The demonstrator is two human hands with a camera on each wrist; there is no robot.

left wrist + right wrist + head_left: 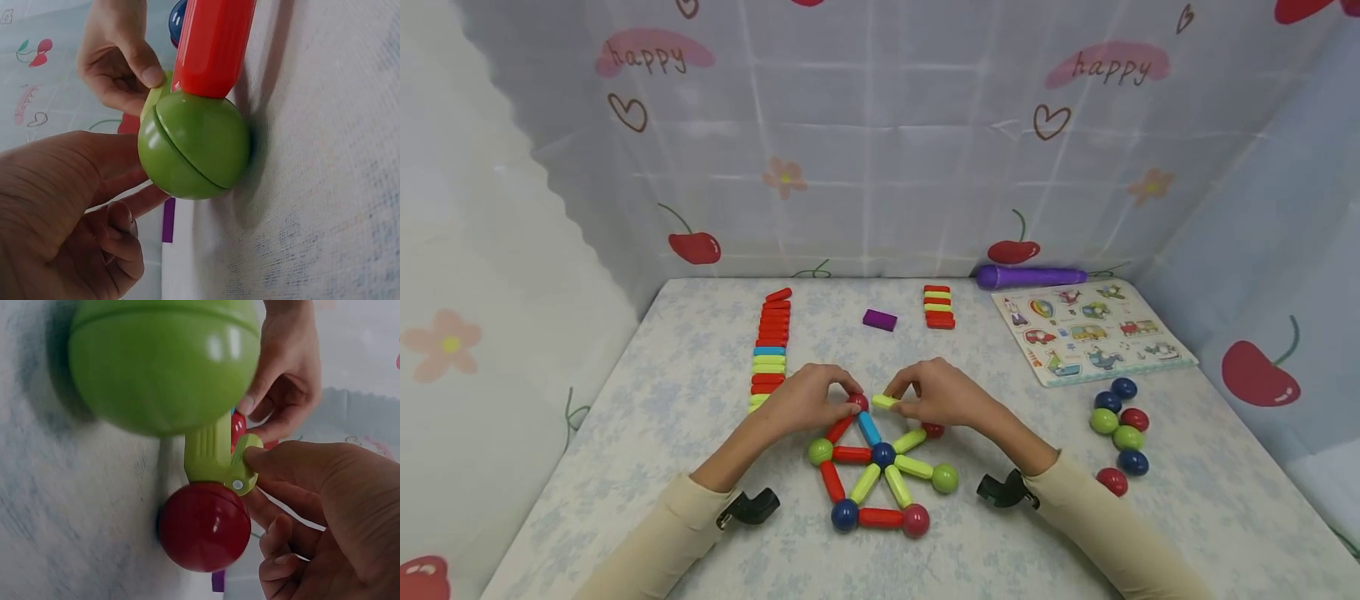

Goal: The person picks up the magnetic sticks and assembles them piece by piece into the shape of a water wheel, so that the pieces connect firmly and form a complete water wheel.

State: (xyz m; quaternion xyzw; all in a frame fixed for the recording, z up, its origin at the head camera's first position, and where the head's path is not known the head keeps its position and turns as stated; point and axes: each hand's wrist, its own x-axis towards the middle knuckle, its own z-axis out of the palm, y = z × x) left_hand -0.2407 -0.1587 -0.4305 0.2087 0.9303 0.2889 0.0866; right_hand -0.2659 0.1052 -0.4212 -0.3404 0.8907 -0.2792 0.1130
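Backdrop: white printed fabric curtain (887, 125), far side, cherries and "happy" lettering. Pale blue-patterned cloth-covered table (587, 467) in front. Wheel-shaped assembly of glossy balls and coloured rods (882, 455) sits near-centre on it: dark blue hub, six spokes (one blue, one red, four yellow-green), three red rim rods along left and near sides.

White flat board with vehicle pictures (1078, 337): far right. Left hand (808, 400): thumb and fingers together on the assembly's glossy red ball (858, 402), far-left corner. Right hand (943, 396): thumb and fingers clamped on a short yellow-green ridged rod (883, 402) (round metal dot at one end), just right of that ball; can't tell if they touch.

Purple microphone-shaped stick (1037, 277): far edge, right, behind the board. Column of red, blue and yellow-green rods (771, 342): left, running near to far. Seven glossy loose balls (1128, 437): right, nearer than the board. Stack of six red and yellow-green rods (937, 308): far, right of centre. Purple rectangular block (880, 320): just left of that stack.
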